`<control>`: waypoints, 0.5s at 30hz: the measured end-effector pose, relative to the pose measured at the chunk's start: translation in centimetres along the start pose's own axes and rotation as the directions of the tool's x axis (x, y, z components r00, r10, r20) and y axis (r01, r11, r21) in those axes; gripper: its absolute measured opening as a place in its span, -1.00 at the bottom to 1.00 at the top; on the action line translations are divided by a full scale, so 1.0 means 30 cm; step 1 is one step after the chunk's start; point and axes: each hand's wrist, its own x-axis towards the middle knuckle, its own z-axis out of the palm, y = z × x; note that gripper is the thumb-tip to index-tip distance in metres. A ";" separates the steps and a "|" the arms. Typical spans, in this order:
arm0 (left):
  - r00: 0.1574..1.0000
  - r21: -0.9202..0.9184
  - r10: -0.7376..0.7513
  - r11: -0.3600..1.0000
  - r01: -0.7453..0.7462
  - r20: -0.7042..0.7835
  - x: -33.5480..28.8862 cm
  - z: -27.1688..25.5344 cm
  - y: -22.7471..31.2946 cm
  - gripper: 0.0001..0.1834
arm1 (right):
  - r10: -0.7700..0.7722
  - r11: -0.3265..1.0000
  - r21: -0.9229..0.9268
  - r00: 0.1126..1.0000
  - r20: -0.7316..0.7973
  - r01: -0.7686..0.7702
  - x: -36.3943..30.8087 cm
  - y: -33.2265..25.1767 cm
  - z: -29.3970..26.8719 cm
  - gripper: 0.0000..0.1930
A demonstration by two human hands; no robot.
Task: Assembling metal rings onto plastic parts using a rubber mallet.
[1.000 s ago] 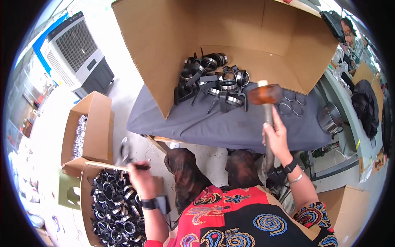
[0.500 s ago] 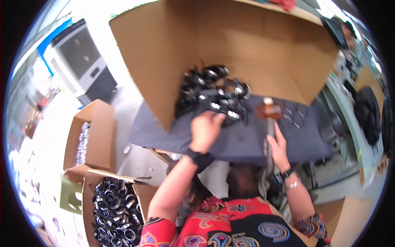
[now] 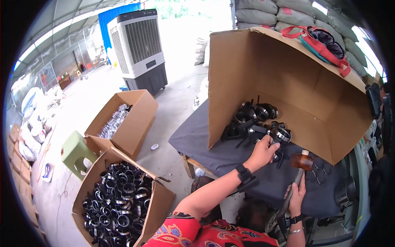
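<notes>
left hand [image 3: 263,151]: curled at the black ringed parts [image 3: 258,130]; fingertips hidden, cannot tell if pinching one.
right hand [image 3: 295,196]: wrapped around the mallet [image 3: 302,161], covering part of its handle.
mallet: over grey cloth [image 3: 222,158]; handle runs away from the person, leaning right, head crosswise.
carton [image 3: 230,86]: open side toward the person; cloth stretches beyond its front edge.

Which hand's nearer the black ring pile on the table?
Left. Left hand is at the near edge of the ring pile; the right hand, farther off, grips the mallet handle.
</notes>
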 end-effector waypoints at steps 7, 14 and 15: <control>0.984 -0.250 -0.178 0.954 0.166 -0.026 -0.412 -0.194 -0.086 -0.82 | 0.012 1.000 0.008 1.000 -0.012 -0.012 -0.009 0.005 -0.017 -0.36; 0.972 -0.087 -0.131 0.989 0.116 -0.193 -0.577 -0.293 -0.274 -0.72 | 0.029 0.996 -0.088 0.980 0.198 -0.012 0.006 -0.081 0.063 -0.36; 0.962 -0.176 -0.207 0.969 0.176 -0.176 -0.566 -0.289 -0.276 -0.73 | 0.004 0.985 -0.169 0.963 0.270 0.044 -0.001 -0.109 0.089 -0.35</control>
